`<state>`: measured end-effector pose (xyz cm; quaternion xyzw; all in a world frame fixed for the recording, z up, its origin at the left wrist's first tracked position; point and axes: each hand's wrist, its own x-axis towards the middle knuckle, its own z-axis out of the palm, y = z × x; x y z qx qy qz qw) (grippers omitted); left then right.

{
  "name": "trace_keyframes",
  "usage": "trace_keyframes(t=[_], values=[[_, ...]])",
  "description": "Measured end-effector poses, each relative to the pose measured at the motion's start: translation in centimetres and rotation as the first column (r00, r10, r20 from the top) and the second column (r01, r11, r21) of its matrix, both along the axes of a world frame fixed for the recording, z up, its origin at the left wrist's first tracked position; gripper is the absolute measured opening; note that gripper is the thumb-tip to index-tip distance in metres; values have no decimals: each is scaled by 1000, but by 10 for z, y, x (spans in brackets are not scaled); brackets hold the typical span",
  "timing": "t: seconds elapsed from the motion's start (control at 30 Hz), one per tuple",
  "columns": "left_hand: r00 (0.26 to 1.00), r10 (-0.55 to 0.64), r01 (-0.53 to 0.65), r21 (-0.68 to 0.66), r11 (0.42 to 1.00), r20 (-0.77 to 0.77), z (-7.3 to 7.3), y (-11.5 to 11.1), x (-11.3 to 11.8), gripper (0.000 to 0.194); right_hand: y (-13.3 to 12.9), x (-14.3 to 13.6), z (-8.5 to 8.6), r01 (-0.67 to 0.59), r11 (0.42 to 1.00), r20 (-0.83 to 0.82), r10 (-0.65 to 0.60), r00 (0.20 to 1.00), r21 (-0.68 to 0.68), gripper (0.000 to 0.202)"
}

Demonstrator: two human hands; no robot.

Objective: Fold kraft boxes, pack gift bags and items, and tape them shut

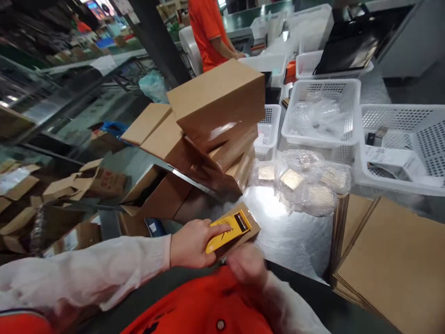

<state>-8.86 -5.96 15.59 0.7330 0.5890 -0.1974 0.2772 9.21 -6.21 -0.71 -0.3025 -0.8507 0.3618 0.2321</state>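
My left hand is wrapped round a yellow handheld tool with a dark rectangular window at its far end; its exact kind is unclear. The tool lies over a small brown cardboard box, near the table's front edge and close to my body. My right hand is beside the near side of this box, smeared by motion. Its fingers do not show clearly, and I cannot tell whether it grips the box.
Large cardboard boxes lean in a pile ahead. Bubble-wrapped items lie on the metal table. White baskets stand behind them. Flat cardboard is stacked at right. Opened cartons crowd the left; a co-worker is beyond.
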Motion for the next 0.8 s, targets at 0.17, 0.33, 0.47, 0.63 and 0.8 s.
trace_keyframes(t=[0.17,0.33,0.47,0.63,0.8], values=[[997,-12,6,85,996,73,-13,-7,-9,73,84,-2,25,459,836,442,-304,844,-302,49],[993,2,-9,58,998,119,0,-45,-53,74,108,-30,19,416,826,591,-129,796,-381,60],[996,80,-78,-78,994,26,6,-109,-110,72,104,-31,21,434,833,653,-121,747,-343,63],[992,101,-99,-44,994,71,-51,-134,-125,72,108,-36,24,443,843,689,-125,714,-306,68],[986,97,-100,14,995,134,-101,-121,-103,75,114,-39,20,434,862,721,-126,682,-261,70]])
